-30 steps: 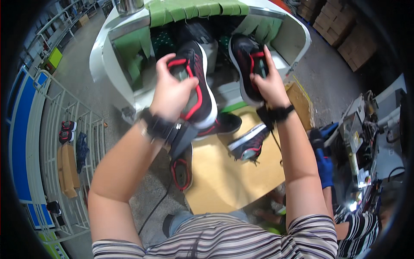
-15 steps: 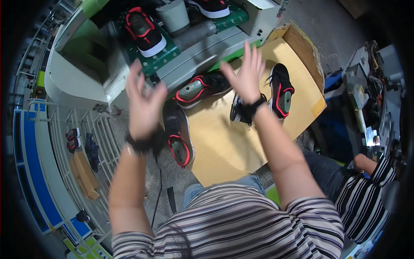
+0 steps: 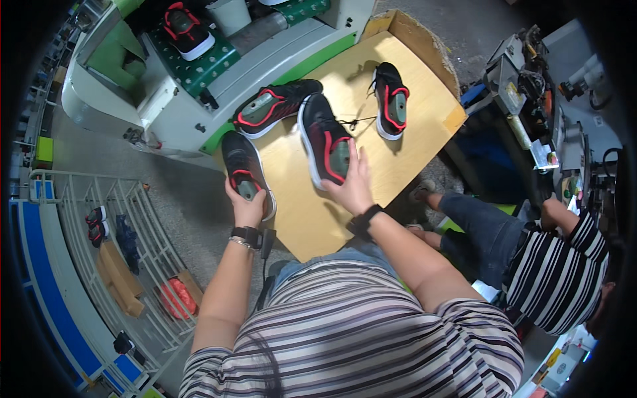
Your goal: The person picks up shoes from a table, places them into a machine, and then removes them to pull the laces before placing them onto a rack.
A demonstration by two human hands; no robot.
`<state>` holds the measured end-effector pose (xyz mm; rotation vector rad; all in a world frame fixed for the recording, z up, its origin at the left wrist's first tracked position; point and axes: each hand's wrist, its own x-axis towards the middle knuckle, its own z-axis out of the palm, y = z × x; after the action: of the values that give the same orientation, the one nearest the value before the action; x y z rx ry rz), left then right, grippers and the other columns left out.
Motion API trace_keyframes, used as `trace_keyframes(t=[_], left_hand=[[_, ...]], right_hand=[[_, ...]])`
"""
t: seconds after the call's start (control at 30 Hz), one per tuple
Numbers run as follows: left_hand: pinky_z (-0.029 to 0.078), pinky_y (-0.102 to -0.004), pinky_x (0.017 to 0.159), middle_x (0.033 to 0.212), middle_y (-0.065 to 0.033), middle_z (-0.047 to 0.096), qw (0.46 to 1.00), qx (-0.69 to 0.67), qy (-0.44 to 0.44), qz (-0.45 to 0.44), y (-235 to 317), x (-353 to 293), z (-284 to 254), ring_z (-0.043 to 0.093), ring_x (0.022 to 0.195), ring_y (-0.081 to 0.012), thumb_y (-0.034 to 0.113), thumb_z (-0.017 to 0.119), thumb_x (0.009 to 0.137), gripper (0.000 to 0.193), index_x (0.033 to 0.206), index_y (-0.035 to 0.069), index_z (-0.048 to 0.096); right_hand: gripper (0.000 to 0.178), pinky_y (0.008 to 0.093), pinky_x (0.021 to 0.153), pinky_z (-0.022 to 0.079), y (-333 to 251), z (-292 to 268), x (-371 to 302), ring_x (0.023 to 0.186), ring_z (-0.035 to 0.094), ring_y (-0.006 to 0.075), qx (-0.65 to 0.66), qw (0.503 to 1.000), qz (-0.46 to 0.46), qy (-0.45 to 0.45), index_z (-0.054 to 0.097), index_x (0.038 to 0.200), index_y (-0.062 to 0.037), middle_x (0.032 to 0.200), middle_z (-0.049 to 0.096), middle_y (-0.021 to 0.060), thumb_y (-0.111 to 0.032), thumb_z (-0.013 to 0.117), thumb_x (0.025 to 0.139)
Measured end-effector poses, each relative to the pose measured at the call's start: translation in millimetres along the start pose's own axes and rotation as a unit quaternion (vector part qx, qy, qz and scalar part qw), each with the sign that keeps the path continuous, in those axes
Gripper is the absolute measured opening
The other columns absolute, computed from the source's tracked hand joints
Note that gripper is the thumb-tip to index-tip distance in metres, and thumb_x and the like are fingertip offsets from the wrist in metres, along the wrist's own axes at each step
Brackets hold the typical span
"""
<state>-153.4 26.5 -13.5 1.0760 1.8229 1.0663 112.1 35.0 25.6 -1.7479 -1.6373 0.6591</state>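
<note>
A white and green machine [image 3: 186, 123] fills the far left, its dotted green belt [image 3: 215, 60] carrying a black and red shoe [image 3: 189, 33] beside a white cup [image 3: 229, 18]. A white rack [image 3: 86, 174] stands at the left; a co-worker [image 3: 557, 278] in stripes is at the right. Against the machine sits the tan tabletop [image 3: 302, 225], with an open cardboard box [image 3: 428, 53] along its far right side. Four black and red shoes lie on it: a far shoe [image 3: 275, 106], lying between the left-edge shoe [image 3: 242, 156] and the machine, the middle shoe [image 3: 318, 132], and a right-hand shoe [image 3: 391, 99].

The left hand [image 3: 247, 209] curls thumb and fingers around the left-edge shoe's heel. The right hand [image 3: 355, 189] clasps the middle shoe's heel, thumb on its left, fingers at the collar's right.

Half a second ago both hands were spread, empty and raised; now they are down on the shoes.
</note>
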Motion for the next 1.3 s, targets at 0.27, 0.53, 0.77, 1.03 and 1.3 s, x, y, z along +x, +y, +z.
trace_keyframes(t=[0.27, 0.53, 0.77, 1.03, 1.3], left_hand=[[0.034, -0.0423, 0.11, 0.143, -0.0287, 0.033, 0.998, 0.061, 0.011, -0.004, 8.9, -11.5, 23.5, 0.04, 0.131, -0.0389, 0.017, 0.08, 0.071, 0.108, 0.149, -0.001, 0.008], [0.029, -0.0485, 0.113, 0.15, -0.0319, 0.021, 0.986, 0.157, 0.039, -0.033, 25.7, -17.3, 29.9, 0.027, 0.138, -0.0454, 0.04, 0.087, 0.068, 0.126, 0.153, 0.003, 0.002], [0.036, -0.044, 0.105, 0.134, -0.0167, 0.05, 0.926, 0.236, -0.039, 0.293, 105.6, 8.8, 46.7, 0.045, 0.125, -0.0364, 0.028, 0.069, 0.085, 0.053, 0.131, 0.005, 0.055], [0.049, -0.038, 0.089, 0.099, -0.0124, 0.064, 0.893, 0.262, -0.3, 0.21, 100.5, 45.4, 90.1, 0.059, 0.098, -0.0274, 0.017, 0.062, 0.091, 0.018, 0.104, 0.005, 0.063], [0.048, -0.027, 0.095, 0.115, -0.0077, 0.065, 0.927, -0.117, -0.347, 0.082, 121.2, -4.2, 30.3, 0.062, 0.105, -0.0134, 0.003, 0.057, 0.097, 0.036, 0.132, -0.003, 0.053]], right_hand=[[0.101, 0.0471, 0.096, 0.046, -12.7, 10.7, -33.9, 0.112, 0.056, 0.0456, 0.037, 0.956, -0.045, -0.287, 0.009, 0.156, -0.009, 0.128, 0.052, 0.0295, -0.021, 0.075, 0.08], [0.088, 0.0411, 0.102, 0.045, 115.8, -118.4, 229.2, 0.122, 0.055, 0.0386, -0.213, 0.971, 0.071, 0.083, 0.043, 0.141, -0.0041, 0.132, 0.055, 0.0275, -0.039, 0.083, 0.07], [0.078, 0.042, 0.097, 0.048, 82.7, -83.5, 116.9, 0.114, 0.06, 0.0403, -0.022, 0.993, 0.104, -0.042, 0.041, 0.142, -0.001, 0.122, 0.06, 0.0304, -0.027, 0.072, 0.076], [0.082, 0.041, 0.104, 0.043, 41.0, -95.6, 13.2, 0.122, 0.055, 0.0396, 0.022, 0.953, 0.171, -0.248, 0.042, 0.141, 0.0046, 0.13, 0.055, 0.0311, -0.048, 0.071, 0.085], [0.041, 0.0395, 0.088, 0.051, 54.1, -53.7, 112.7, 0.101, 0.064, 0.035, -0.192, 0.88, -0.151, -0.407, 0.068, 0.114, -0.0045, 0.108, 0.065, 0.0184, -0.022, 0.078, 0.078]])
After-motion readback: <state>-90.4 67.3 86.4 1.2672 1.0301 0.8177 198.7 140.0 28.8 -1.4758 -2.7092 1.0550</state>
